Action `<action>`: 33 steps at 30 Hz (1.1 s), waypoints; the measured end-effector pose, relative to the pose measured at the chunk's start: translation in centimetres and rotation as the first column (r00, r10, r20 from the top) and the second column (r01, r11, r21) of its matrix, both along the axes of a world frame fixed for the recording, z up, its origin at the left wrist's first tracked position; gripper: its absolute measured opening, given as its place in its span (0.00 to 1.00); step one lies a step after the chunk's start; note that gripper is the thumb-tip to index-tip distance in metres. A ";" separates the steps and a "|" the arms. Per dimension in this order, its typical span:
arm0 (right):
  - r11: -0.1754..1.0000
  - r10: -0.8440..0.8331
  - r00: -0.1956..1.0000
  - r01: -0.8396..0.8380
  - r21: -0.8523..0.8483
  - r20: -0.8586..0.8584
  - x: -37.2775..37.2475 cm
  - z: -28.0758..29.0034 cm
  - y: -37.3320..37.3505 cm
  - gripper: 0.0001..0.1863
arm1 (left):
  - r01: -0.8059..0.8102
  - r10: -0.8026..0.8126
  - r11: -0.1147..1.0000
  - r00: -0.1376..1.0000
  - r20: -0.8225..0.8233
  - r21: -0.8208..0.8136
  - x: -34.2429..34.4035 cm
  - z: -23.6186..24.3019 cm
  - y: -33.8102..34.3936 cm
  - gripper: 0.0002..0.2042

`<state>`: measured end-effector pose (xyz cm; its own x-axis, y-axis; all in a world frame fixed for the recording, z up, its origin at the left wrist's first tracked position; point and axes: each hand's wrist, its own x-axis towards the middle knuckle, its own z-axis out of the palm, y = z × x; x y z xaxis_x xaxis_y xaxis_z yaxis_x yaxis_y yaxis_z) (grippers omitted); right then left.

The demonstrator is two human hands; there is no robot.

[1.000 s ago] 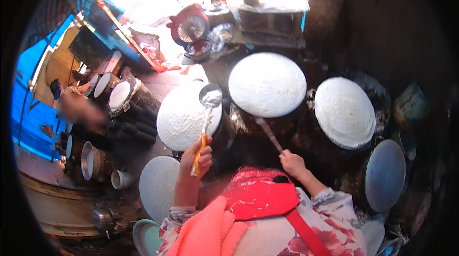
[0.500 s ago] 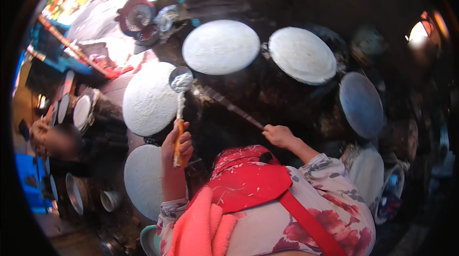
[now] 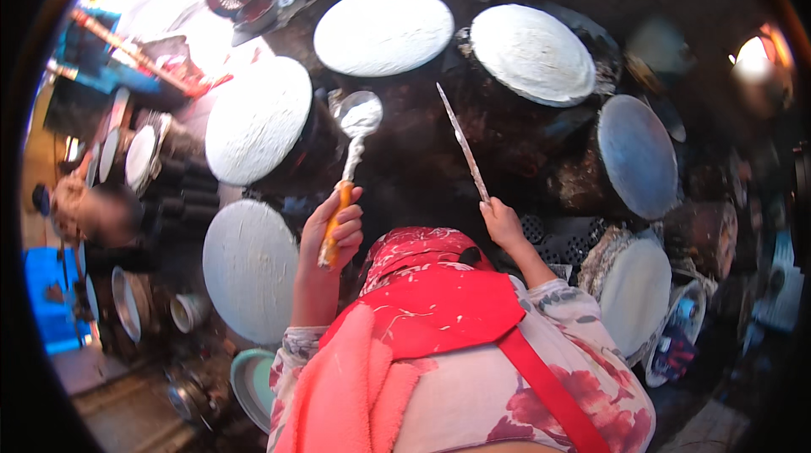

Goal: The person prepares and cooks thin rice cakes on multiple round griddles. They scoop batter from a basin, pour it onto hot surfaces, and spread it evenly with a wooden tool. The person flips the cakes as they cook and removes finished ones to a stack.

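My left hand (image 3: 347,227) wraps round a yellow-handled ladle (image 3: 361,118) smeared white, my right hand (image 3: 501,221) pinches a long narrow spatula (image 3: 463,142), both held up amid several white-coated round griddles (image 3: 384,31)

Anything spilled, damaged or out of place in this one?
Some mess, nothing plainly damaged: white streaks and spots mark the red apron, and white residue cakes the shaft of the ladle in the left hand, beyond its bowl. Both look like splashes or drips.
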<state>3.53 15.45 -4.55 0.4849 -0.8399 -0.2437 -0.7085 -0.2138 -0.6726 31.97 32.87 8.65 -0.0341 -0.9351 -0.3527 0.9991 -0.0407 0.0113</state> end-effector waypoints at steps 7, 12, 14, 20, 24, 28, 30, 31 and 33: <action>0.985 0.142 0.989 -0.138 0.107 -0.035 -3.3 -1.9 -0.7 0.18 | -0.144 0.111 0.983 0.960 0.255 0.116 -6.4 1.0 1.5 0.18; 0.934 0.338 0.939 -0.325 0.152 -0.070 -5.0 -4.0 -0.2 0.20 | -0.280 0.278 0.959 0.959 0.062 0.040 -10.2 0.6 4.5 0.18; 0.896 0.427 0.899 -0.406 0.177 -0.095 -5.5 -4.2 0.6 0.20 | -0.348 0.336 0.933 0.934 0.123 0.092 -11.9 1.4 6.3 0.17; 0.749 0.662 0.716 -0.628 0.210 -0.222 -4.1 -4.3 2.8 0.20 | -0.699 0.611 0.711 0.667 0.425 0.076 -16.9 2.2 18.0 0.15; 0.606 0.782 0.515 -0.759 0.237 -0.350 -4.4 -4.8 5.0 0.19 | -0.854 0.634 0.486 0.490 0.598 0.184 -21.3 1.7 28.0 0.14; 0.484 0.836 0.330 -0.820 0.306 -0.439 -4.1 -4.0 8.6 0.18 | -0.878 0.656 0.242 0.462 0.597 0.413 -24.5 -2.7 38.8 0.12; 0.433 0.852 0.275 -0.848 0.304 -0.446 -3.9 -3.4 10.4 0.18 | -0.810 0.542 0.161 0.550 0.635 0.564 -24.2 -6.0 43.8 0.12; 0.403 0.861 0.241 -0.861 0.311 -0.448 -3.9 -3.2 11.5 0.17 | -0.766 0.470 0.111 0.602 0.645 0.633 -24.1 -7.7 46.3 0.13; 0.380 0.861 0.217 -0.876 0.297 -0.460 -3.2 -2.2 13.6 0.17 | -0.694 0.199 0.053 0.712 0.673 0.718 -23.0 -11.6 50.8 0.15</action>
<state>0.32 29.07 -6.71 0.7366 0.0162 -0.6761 -0.2556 -0.9189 -0.3005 8.95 83.65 -2.90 0.5868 0.2888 -0.7565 0.7409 0.1853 0.6455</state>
